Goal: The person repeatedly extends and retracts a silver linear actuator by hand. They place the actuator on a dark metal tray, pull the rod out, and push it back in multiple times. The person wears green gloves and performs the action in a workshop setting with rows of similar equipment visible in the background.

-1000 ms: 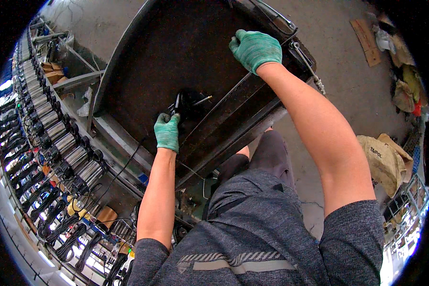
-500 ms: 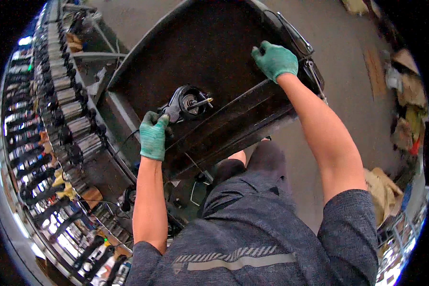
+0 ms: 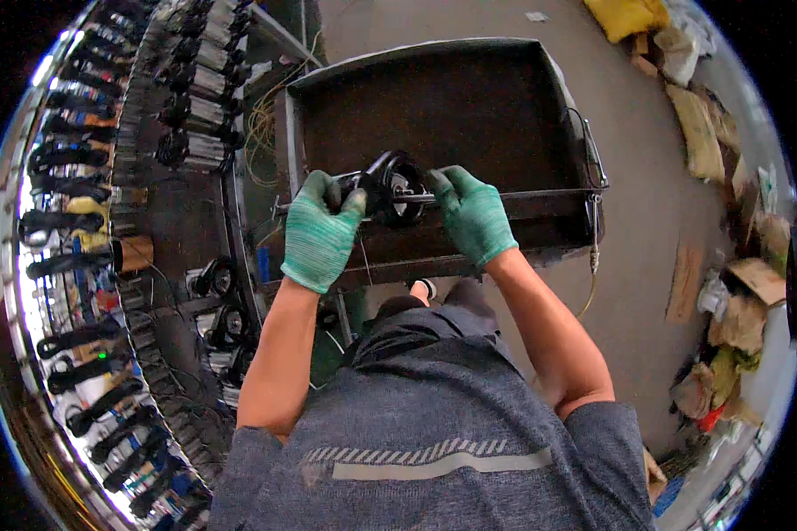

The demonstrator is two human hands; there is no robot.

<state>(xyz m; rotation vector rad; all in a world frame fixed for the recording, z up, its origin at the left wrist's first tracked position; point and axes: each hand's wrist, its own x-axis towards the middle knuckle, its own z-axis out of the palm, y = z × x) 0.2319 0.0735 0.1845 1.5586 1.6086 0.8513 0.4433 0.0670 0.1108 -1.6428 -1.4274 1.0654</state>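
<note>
A black wheel in a bracket (image 3: 385, 181), with a pale hub and an axle, is held up over the near part of a dark open tray (image 3: 434, 97). My left hand (image 3: 321, 234), in a green knitted glove, is closed on the bracket at the wheel's left side. At the wheel's right side my gloved right hand (image 3: 475, 215) has its thumb and fingers pinched together by the axle end. Whatever lies between those fingertips is too small to make out. A metal bar (image 3: 549, 192) runs across the tray behind the right hand.
Metal handles (image 3: 592, 155) hang on the tray's right edge, with a yellow hose (image 3: 592, 288) below. Racks of black parts (image 3: 75, 221) line the left. More wheel assemblies (image 3: 226, 323) lie near my left forearm. Sacks and cardboard (image 3: 739, 310) lie along the right side.
My right hand has come from the tray's right edge to the wheel's axle. My left hand has brought the wheel nearer the middle, and the view has turned.
</note>
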